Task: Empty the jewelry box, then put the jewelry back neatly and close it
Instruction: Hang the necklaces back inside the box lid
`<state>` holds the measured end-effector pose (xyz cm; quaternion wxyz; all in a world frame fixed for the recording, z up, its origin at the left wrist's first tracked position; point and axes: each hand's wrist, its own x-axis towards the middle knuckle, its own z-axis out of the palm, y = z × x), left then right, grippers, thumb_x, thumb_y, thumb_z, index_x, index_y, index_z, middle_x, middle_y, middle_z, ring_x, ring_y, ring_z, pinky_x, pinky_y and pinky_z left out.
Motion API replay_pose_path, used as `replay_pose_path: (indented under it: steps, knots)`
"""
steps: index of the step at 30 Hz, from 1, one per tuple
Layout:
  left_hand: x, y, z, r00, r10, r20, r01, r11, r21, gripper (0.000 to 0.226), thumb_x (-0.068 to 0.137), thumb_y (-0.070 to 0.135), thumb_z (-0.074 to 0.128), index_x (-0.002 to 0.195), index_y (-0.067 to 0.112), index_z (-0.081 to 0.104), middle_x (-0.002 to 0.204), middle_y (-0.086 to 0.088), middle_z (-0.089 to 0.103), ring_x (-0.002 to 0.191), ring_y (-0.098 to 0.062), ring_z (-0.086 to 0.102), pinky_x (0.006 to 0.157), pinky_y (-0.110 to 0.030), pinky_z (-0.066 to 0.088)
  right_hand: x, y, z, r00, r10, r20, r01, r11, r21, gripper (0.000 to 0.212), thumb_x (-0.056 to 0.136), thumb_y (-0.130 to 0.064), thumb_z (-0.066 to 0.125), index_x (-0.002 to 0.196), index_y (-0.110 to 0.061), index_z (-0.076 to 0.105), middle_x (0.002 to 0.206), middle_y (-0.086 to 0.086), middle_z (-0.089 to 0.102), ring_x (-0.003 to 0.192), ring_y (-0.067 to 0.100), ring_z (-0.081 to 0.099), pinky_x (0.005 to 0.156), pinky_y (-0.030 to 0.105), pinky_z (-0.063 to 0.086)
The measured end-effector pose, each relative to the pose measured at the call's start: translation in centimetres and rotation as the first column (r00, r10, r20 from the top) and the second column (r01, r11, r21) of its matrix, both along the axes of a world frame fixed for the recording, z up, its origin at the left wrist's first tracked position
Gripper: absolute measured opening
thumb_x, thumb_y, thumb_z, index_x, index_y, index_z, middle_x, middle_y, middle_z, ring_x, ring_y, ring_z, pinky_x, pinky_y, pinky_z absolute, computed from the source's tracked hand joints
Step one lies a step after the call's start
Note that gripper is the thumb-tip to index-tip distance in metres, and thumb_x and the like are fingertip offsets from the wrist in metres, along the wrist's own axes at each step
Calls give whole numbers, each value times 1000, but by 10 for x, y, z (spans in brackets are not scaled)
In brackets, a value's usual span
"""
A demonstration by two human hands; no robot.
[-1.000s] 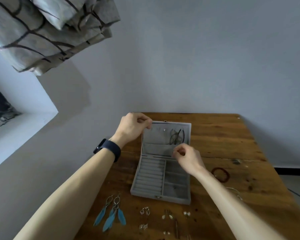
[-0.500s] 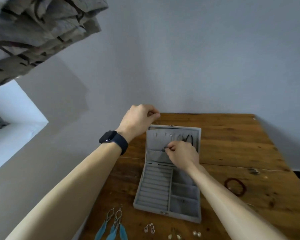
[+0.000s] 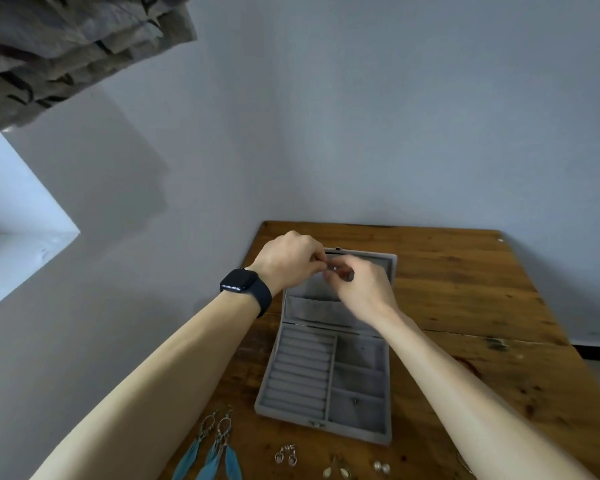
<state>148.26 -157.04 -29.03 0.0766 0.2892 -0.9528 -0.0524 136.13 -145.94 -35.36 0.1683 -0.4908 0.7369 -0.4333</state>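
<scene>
Two hands now meet at one spot, where half a second ago they worked apart. My left hand (image 3: 290, 261), watch (image 3: 243, 284) on the wrist, has kept its grip pinched on the far left corner of the lid (image 3: 309, 308), holding it upright. Just to its right a small bright stud (image 3: 334, 269) shows between the fingertips, against the lid's lining. My right hand (image 3: 361, 289) has slid left from the dark cords on the lid's right side. Its grip is clenched on that stud, touching my left fingers, and the cords are now hidden behind it.

So I judge the emptying unfinished: the lid is yet to be cleared, while the tray of the jewelry box (image 3: 284, 412) looks nearly bare. On the near tabletop (image 3: 465, 289), left to right, lie the feather earrings (image 3: 215, 452), drop earrings (image 3: 286, 457) and pearl studs (image 3: 381, 466), well apart from both hands.
</scene>
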Motion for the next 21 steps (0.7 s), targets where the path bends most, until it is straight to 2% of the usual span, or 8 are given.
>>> replay_pose_path:
  steps: [6, 12, 17, 21]
  knots:
    - [4, -2, -7, 1000, 17, 0, -17, 999, 35, 17, 98, 33, 62, 108, 27, 74, 105, 3, 72, 96, -16, 65, 77, -36, 57, 1, -5, -6, 999, 0, -42, 2, 999, 50, 22, 98, -40, 61, 113, -27, 71, 103, -8, 73, 93, 10, 67, 80, 28, 55]
    - [7, -5, -15, 998, 30, -48, -27, 997, 73, 20, 98, 33, 62, 111, 24, 74, 102, 4, 71, 93, -14, 66, 72, -29, 54, 4, -10, -9, 999, -9, -49, 11, 999, 49, 23, 96, -39, 62, 115, -28, 70, 103, -12, 72, 92, 8, 67, 79, 26, 55]
    - [8, -6, -16, 998, 15, -63, -10, 996, 86, 18, 97, 34, 64, 108, 25, 75, 101, 4, 73, 92, -14, 66, 77, -35, 58, 5, -11, -11, 998, -8, -60, 11, 999, 53, 19, 97, -36, 63, 111, -28, 72, 100, -10, 73, 89, 8, 66, 79, 29, 57]
    - [12, -9, -18, 994, 27, -105, -25, 999, 29, 18, 97, 35, 63, 108, 24, 73, 101, 5, 73, 91, -14, 67, 75, -33, 58, 5, -10, -13, 989, -103, -110, 107, 994, 36, 14, 96, -36, 61, 104, -30, 71, 97, -11, 72, 89, 11, 66, 78, 35, 60]
